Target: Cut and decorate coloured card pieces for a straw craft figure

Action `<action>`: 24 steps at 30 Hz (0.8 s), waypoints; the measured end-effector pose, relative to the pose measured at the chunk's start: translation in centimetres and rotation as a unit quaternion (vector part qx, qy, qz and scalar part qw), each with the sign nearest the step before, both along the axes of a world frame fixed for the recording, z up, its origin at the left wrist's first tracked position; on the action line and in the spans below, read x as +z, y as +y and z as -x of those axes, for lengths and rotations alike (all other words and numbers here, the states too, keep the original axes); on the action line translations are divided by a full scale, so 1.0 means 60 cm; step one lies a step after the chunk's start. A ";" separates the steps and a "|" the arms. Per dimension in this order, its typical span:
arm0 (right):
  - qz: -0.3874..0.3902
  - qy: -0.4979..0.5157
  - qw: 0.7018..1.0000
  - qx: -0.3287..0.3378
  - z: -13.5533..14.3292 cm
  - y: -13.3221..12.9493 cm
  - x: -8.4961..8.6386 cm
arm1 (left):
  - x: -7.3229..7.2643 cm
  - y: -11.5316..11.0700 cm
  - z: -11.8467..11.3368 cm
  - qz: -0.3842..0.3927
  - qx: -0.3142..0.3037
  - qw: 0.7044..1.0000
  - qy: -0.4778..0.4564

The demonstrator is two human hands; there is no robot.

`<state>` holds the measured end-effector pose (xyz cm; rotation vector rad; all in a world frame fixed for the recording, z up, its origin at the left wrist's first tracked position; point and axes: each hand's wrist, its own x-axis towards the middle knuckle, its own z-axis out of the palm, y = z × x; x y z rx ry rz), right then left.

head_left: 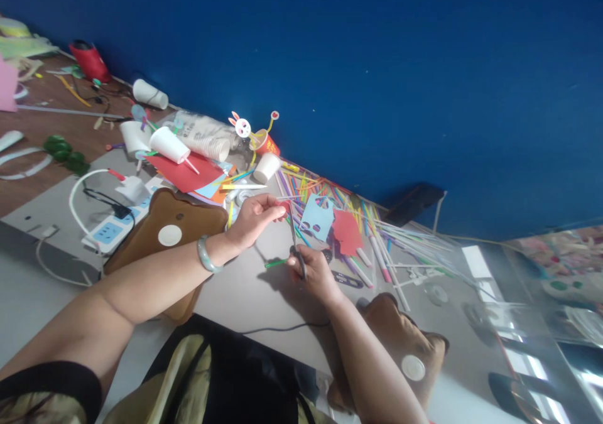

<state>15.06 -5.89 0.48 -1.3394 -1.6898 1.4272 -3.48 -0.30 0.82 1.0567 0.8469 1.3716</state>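
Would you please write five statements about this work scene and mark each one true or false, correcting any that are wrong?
1. The right hand holds the scissors. True.
2. The bracelet is on the right wrist. False: it is on the left wrist.
3. The left hand pinches a small red piece. True.
4. The rabbit face is green with blue ears. False: it is white, with pinkish-red ears.
5. The light-blue paper has holes cut in it and lies beside a larger red piece. True.
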 end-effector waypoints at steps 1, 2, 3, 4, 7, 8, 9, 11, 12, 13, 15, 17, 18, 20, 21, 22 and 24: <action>0.002 0.001 1.000 0.000 0.000 0.000 -0.001 | 0.000 -0.001 0.000 -0.001 -0.004 1.000 0.006; 0.004 0.002 1.000 0.000 -0.001 0.000 -0.001 | 0.001 -0.001 0.000 -0.001 -0.007 1.000 0.011; 0.006 0.003 1.000 0.000 -0.001 0.000 -0.002 | 0.002 -0.002 0.000 0.001 -0.009 1.000 0.016; 0.009 0.004 1.000 -0.001 -0.001 0.001 -0.002 | 0.003 -0.002 0.000 0.002 -0.009 1.000 0.021; 0.017 0.005 1.000 -0.002 -0.001 0.002 -0.004 | 0.004 -0.002 0.000 0.003 -0.005 1.000 0.027; 0.018 0.006 1.000 -0.001 -0.001 0.002 -0.005 | 0.004 -0.001 -0.001 0.003 -0.004 1.000 0.028; 0.020 0.007 1.000 -0.001 -0.001 0.002 -0.005 | 0.003 -0.001 -0.001 0.002 -0.005 1.000 0.029; 0.024 0.008 1.000 0.000 -0.002 0.002 -0.007 | 0.001 0.000 -0.001 0.002 -0.008 1.000 0.030; 0.024 0.008 1.000 0.000 -0.002 0.002 -0.007 | 0.001 0.000 -0.001 0.001 -0.012 0.999 0.031; 0.025 0.009 1.000 0.000 -0.002 0.002 -0.007 | 0.000 -0.001 -0.001 0.001 -0.015 0.999 0.032; 0.024 0.012 1.000 0.000 -0.003 0.002 -0.007 | 0.000 -0.002 -0.001 0.001 -0.018 0.999 0.033; 0.025 0.013 1.000 -0.001 -0.003 0.001 -0.006 | 0.001 -0.003 -0.001 0.001 -0.018 0.999 0.032; 0.025 0.012 1.000 -0.002 -0.003 0.001 -0.006 | 0.002 -0.004 -0.001 0.001 -0.018 0.999 0.030; 0.022 0.009 1.000 -0.004 -0.003 0.002 -0.006 | 0.004 -0.004 -0.001 0.003 -0.017 1.000 0.023; 0.020 0.007 1.000 -0.004 -0.003 0.002 -0.006 | 0.004 -0.004 -0.001 0.005 -0.018 1.000 0.020; 0.019 0.007 1.000 -0.004 -0.003 0.002 -0.006 | 0.005 -0.003 -0.001 0.006 -0.017 1.000 0.018; 0.019 0.007 1.000 -0.005 -0.003 0.002 -0.006 | 0.005 -0.003 -0.001 0.007 -0.018 1.000 0.015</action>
